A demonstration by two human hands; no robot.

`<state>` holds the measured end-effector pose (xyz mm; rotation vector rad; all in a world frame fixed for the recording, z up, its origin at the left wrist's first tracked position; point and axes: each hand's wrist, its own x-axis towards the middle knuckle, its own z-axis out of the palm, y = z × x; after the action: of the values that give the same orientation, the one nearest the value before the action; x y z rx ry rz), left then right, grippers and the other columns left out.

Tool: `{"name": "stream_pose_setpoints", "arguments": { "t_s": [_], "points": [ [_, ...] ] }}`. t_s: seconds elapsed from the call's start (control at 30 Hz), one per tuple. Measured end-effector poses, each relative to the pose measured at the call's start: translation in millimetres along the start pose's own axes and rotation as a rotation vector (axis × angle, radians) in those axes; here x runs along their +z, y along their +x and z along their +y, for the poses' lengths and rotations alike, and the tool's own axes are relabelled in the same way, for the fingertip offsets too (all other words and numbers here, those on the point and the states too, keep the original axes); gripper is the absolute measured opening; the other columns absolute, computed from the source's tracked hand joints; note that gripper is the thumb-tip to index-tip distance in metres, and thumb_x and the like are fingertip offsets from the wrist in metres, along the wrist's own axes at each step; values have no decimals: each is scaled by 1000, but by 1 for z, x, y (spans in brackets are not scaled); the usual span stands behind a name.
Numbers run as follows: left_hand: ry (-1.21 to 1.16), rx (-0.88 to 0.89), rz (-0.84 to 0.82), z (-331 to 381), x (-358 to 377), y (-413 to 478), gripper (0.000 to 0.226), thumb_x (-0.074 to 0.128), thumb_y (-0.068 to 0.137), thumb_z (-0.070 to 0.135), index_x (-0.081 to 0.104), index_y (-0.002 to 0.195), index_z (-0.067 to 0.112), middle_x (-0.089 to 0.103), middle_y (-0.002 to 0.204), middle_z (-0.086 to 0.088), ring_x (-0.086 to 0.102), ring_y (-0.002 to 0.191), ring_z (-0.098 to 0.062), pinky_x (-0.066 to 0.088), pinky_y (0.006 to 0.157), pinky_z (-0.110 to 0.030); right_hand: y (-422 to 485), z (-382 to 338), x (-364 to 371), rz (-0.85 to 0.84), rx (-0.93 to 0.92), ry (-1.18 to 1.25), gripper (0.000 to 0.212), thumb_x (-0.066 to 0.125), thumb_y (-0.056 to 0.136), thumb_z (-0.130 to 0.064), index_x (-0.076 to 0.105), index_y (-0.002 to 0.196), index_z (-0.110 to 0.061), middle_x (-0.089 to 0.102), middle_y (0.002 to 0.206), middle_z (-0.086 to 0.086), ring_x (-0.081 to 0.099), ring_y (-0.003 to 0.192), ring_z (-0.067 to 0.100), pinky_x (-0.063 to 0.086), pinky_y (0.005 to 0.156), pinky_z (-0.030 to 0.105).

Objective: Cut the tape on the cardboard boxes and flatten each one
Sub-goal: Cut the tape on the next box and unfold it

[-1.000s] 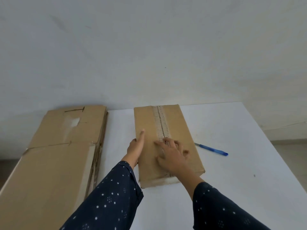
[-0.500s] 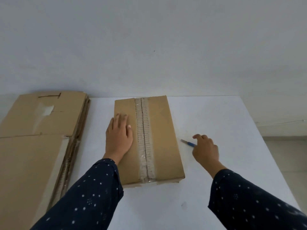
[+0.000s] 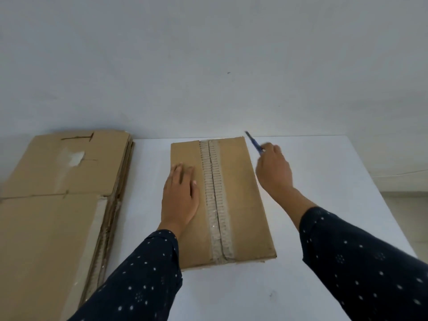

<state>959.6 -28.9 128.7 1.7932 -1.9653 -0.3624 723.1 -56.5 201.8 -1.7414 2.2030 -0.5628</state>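
Observation:
A closed brown cardboard box (image 3: 240,195) lies in the middle of the white table (image 3: 324,181). A strip of clear tape (image 3: 214,193) runs along its centre seam, away from me. My left hand (image 3: 179,198) rests flat, palm down, on the box's left half. My right hand (image 3: 274,172) hovers just beyond the box's right edge, closed on a blue cutter (image 3: 254,143) whose tip points up and away toward the box's far right corner.
A stack of flattened cardboard boxes (image 3: 58,205) lies at the left, reaching over the table's left side. A plain wall stands behind the table. The table's right edge and the floor beyond show at the far right.
My right hand has picked up the blue cutter from the table and raised it toward the box's far right corner. My left hand stays flat on the box.

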Motion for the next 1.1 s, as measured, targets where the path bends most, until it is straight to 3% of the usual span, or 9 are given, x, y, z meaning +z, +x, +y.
{"name": "stream_pose_setpoints", "arguments": {
  "t_s": [0.13,0.3,0.5,0.6,0.7,0.8,0.93,1.1],
  "points": [
    [-23,-3,19,-1,0,1,43,44,104,22,47,146,12,36,157,-12,26,149,-29,30,120,-45,9,-65,4,-150,-90,-75,30,39,97,-4,55,120,-15,48,75,-3,48,63,18,33,53,29],
    [-42,12,18,-2,2,2,43,43,104,23,46,145,11,36,157,-13,24,150,-28,29,120,-45,2,-91,25,-186,-119,-143,27,40,94,-2,59,111,-10,63,91,6,59,72,25,49,58,33],
    [-57,29,30,-5,5,2,43,42,104,23,46,145,10,36,156,-14,23,150,-29,26,122,-44,1,-103,34,-181,-92,-202,27,39,96,1,58,115,-4,63,94,11,60,73,26,41,52,32],
    [-56,35,34,-6,6,3,43,41,104,22,47,145,9,37,156,-15,23,150,-30,25,122,-43,4,-111,36,-172,-94,-307,31,41,96,3,60,118,-5,61,84,8,62,74,25,41,51,31],
    [-55,38,41,-6,7,3,43,41,103,22,48,144,9,38,155,-15,23,150,-30,25,122,-43,4,-117,37,-165,-134,-426,28,41,94,5,62,109,-7,51,68,3,53,59,19,38,47,29],
    [-49,42,42,-7,8,3,43,42,103,22,47,144,10,37,156,-14,23,150,-30,25,122,-42,7,-119,33,-188,-150,-461,19,42,93,3,57,90,-9,51,67,3,47,57,18,41,53,29],
    [-38,31,37,-8,10,4,43,42,103,22,48,144,10,36,156,-14,22,150,-30,26,122,-43,2,-116,27,-271,-141,-436,26,44,92,4,63,107,-5,57,80,6,58,69,23,47,57,30],
    [-31,42,23,-7,9,4,42,39,103,23,46,143,10,34,156,-16,18,151,-30,26,122,-43,-33,-109,25,-379,-111,-432,11,48,94,-2,58,94,-6,46,73,4,51,63,20,44,55,29]
  ]
}}
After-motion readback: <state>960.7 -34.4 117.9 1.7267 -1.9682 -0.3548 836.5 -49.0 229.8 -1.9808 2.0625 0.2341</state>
